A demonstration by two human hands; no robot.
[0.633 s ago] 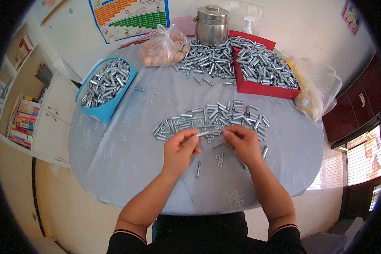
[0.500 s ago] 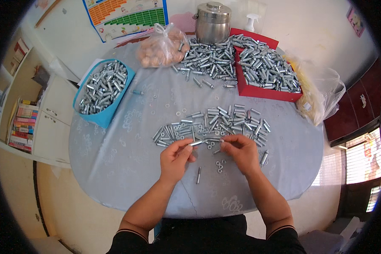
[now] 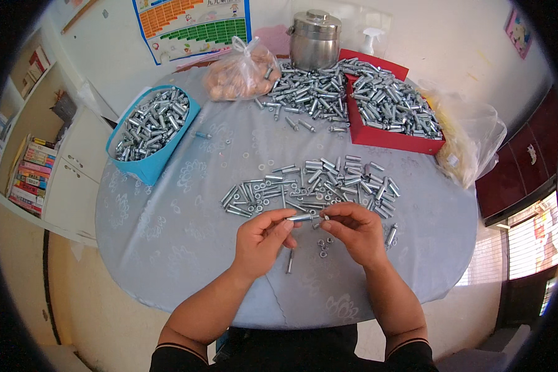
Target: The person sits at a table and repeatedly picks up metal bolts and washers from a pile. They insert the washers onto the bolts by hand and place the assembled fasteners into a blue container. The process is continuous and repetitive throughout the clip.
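My left hand [image 3: 258, 245] pinches a silver anchor bolt [image 3: 301, 218] between thumb and fingers, its length lying roughly level toward the right. Just off the bolt's right end, the fingertips of my right hand [image 3: 357, 233] close on a tiny metal piece [image 3: 327, 218], perhaps a nut or washer, too small to tell. Beyond both hands spreads a loose heap of metal sleeves [image 3: 353, 181], bolts and nuts. Several hex nuts [image 3: 323, 248] lie below the right fingers. A single bolt [image 3: 290, 261] rests on the cloth near my left hand.
On the table's left stands a blue container [image 3: 149, 170] full of anchor bolts. A red box [image 3: 394, 143], also full, stands back right beside a bolt pile [image 3: 307, 93]. Behind are a tied bag [image 3: 242, 77] of brownish round things and a steel pot [image 3: 315, 46].
Both hands have come nearer me and closer together. The bolt in my left hand now points at my right fingertips, which have drawn back from the heap. The view has shifted slightly.
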